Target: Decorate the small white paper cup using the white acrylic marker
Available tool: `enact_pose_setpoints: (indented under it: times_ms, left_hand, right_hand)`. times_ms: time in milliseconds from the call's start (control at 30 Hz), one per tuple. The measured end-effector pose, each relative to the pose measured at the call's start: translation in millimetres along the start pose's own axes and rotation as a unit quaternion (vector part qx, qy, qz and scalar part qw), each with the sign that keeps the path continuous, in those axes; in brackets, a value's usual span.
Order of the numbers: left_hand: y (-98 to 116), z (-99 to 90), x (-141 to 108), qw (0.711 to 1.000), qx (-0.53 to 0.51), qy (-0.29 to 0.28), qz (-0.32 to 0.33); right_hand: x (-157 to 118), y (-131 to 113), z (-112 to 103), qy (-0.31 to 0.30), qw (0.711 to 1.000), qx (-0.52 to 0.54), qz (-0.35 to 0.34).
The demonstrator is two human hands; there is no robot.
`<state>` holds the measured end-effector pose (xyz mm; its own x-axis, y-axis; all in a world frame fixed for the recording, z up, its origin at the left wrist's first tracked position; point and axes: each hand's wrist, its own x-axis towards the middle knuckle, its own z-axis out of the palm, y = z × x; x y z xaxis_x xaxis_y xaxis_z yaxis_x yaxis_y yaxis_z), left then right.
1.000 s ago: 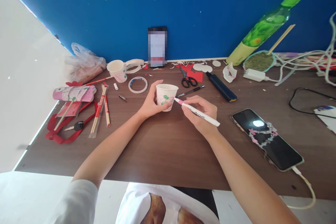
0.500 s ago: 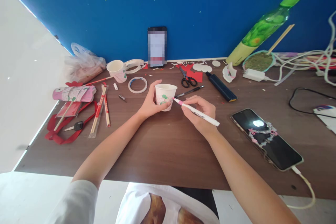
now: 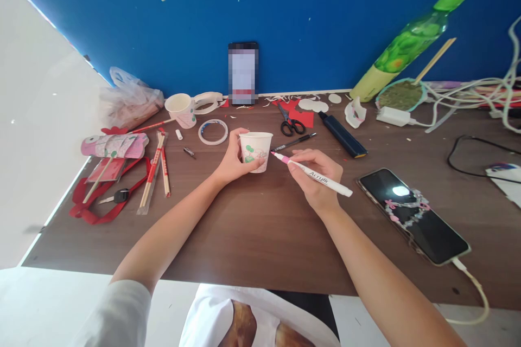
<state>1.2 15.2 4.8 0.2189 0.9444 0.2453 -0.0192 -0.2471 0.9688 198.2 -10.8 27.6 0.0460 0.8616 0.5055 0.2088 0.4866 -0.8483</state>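
My left hand [image 3: 235,161] is wrapped round a white paper cup [image 3: 257,146] with green and pink print, its thumb across the front. In my right hand [image 3: 319,176] is a white acrylic marker [image 3: 321,178] with a pink collar. The marker's pink tip points left, a small gap from the cup's right side. Behind the cup and marker lie a black pen [image 3: 293,142] and scissors [image 3: 292,122].
A second paper cup [image 3: 181,110], tape roll [image 3: 213,132], chopsticks [image 3: 151,173] and red ribbon [image 3: 95,219] are on the left. A phone [image 3: 243,73] leans on the blue panel. Rightward are a dark blue case [image 3: 344,135], another phone [image 3: 415,216] and a bottle [image 3: 411,46].
My right hand and the marker have moved a little to the right, away from the cup. The cup has turned slightly in my left hand.
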Motion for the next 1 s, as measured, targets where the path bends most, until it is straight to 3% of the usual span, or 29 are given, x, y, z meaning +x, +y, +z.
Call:
enact_pose_setpoints:
  times_ms: [200, 500, 1000]
  left_hand:
    - [3.2, 3.4, 0.4, 1.000, 0.005, 0.022, 0.017]
    - [-0.2, 0.8, 1.3, 0.999, 0.021, 0.007, 0.031]
    - [1.4, 0.1, 1.6, 0.999, 0.017, 0.006, 0.039]
  right_hand:
    - [0.4, -3.8, 2.3, -0.015, 1.000, 0.004, -0.027]
    - [-0.3, -1.7, 4.0, -0.066, 0.995, 0.021, -0.066]
    - [-0.2, -4.7, 4.0, -0.048, 0.998, -0.007, -0.037]
